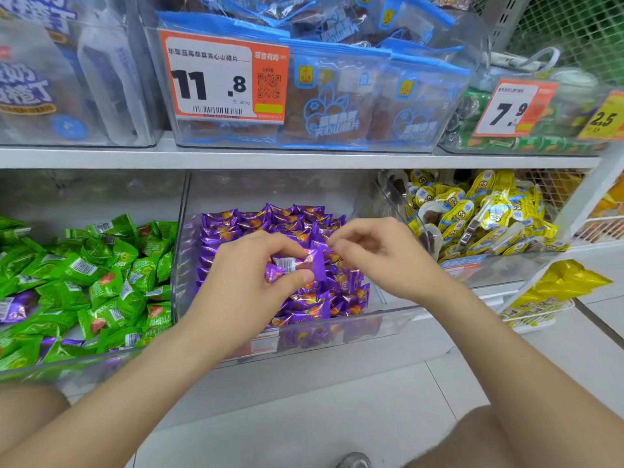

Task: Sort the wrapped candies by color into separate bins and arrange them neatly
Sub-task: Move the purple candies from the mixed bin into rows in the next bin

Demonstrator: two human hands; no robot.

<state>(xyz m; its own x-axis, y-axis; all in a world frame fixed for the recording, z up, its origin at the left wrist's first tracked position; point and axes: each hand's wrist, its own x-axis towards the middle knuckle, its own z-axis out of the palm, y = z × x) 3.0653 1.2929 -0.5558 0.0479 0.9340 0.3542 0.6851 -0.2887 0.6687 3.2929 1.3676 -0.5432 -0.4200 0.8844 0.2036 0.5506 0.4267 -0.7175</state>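
Left hand [250, 282]: holding one purple candy [312, 261], thumb below and fingers curled over the top, barcode side of the wrapper up. The candy sits just above the pile, mid-bin.
Right hand [381, 255]: fingers curled tight, narrow, fingertips at the right end of the same candy. Can't tell if it actually grips the wrapper or only touches it.
Middle bin [178, 258]: clear, centre of the lower shelf [472, 292], standing at its front edge. Purple candies [270, 221] in fairly even rows towards the back, looser at the front.
Left bin [50, 369]: green candies [101, 265] in a loose heap. Stray purple ones [18, 307] are mixed in near its left and front sides.
Right bin [499, 265]: yellow packs [489, 214], piled.
Upper shelf [304, 160]: clear bin of blue packs [337, 106] with an orange price tag [219, 79] reading 11.8.
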